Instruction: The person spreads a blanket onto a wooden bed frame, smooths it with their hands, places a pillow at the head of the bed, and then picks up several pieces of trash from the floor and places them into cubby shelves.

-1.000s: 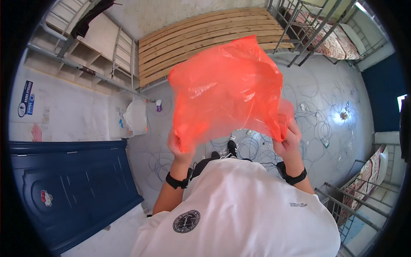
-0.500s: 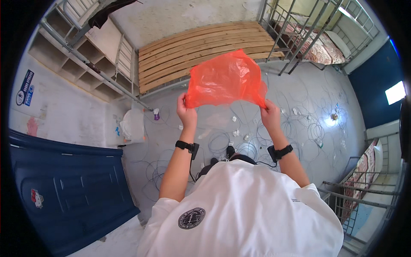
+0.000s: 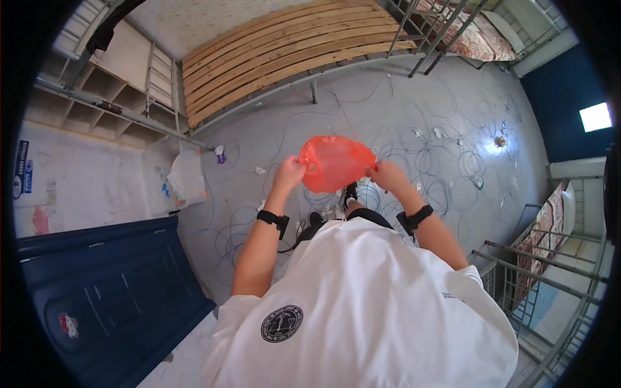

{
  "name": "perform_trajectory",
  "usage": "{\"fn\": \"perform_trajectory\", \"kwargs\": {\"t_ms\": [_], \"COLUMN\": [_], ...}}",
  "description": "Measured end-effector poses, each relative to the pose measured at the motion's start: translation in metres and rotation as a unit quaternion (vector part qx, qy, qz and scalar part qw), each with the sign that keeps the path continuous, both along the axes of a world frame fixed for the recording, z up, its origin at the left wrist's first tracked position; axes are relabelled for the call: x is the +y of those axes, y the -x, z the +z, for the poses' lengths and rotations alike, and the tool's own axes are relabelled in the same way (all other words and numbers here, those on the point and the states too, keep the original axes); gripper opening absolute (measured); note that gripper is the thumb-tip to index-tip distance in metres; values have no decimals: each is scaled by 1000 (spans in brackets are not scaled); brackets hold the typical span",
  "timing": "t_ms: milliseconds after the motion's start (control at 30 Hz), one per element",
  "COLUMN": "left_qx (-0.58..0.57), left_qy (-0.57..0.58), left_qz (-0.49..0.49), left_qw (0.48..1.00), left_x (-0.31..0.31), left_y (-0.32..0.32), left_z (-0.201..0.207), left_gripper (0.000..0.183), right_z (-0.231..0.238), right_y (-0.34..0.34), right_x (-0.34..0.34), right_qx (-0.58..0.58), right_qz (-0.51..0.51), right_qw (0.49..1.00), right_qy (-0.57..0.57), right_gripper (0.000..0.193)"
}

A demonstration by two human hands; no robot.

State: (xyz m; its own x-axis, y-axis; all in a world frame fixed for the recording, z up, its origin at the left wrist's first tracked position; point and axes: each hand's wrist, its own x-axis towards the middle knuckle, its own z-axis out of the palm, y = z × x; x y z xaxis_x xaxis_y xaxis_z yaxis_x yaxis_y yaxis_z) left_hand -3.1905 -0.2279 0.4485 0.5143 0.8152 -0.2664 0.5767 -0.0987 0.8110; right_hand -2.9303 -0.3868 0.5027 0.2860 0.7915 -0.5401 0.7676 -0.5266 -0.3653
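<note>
1. Orange-red translucent plastic bag (image 3: 339,163): it is suspended between your two hands, beyond the hem of your white short-sleeved shirt (image 3: 369,291) and above the smooth grey floor (image 3: 242,191).
2. Left hand (image 3: 290,173): your fingers are closed on the bag's left edge, where the film gathers into a small loop.
3. Right hand (image 3: 388,176): your fingers pinch the bag's right edge; the exact finger placement is too small to tell.
4. Handling: expect very low weight and no stiffness. The film is likely slippery, catches air easily and may tear under a sharp pull.
5. Hold points: take the gathered edges at either side, where doubled film gives the firmest grip. Avoid pressing fingertips through the single-layer middle.
6. Surroundings: loops of thin dark wire (image 3: 424,152) and crumpled white scraps (image 3: 260,171) lie on the floor; a slatted pale-wood bed base (image 3: 291,52) stands beyond the bag.
</note>
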Motion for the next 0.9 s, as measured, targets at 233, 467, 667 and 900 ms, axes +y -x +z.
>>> {"fn": "perform_trajectory", "kwargs": {"t_ms": [233,467,667,900], "left_qx": [-70,75,131,209], "left_qy": [-104,-62,22,6], "left_qz": [138,-1,-35,-11], "left_qw": [982,995,991,978], "left_x": [32,4,-7,17], "left_y": [-72,-173,-242,-197], "left_z": [38,29,17,-16], "left_gripper": [25,52,77,55], "right_z": [25,47,65,68], "right_y": [-75,-128,-142,-160], "right_x": [53,85,102,91], "right_qx": [-64,1,26,81], "right_qz": [-54,-79,-107,-151], "right_qw": [979,952,943,937], "right_qy": [-185,-297,-314,-303], "right_gripper": [45,44,46,40]}}
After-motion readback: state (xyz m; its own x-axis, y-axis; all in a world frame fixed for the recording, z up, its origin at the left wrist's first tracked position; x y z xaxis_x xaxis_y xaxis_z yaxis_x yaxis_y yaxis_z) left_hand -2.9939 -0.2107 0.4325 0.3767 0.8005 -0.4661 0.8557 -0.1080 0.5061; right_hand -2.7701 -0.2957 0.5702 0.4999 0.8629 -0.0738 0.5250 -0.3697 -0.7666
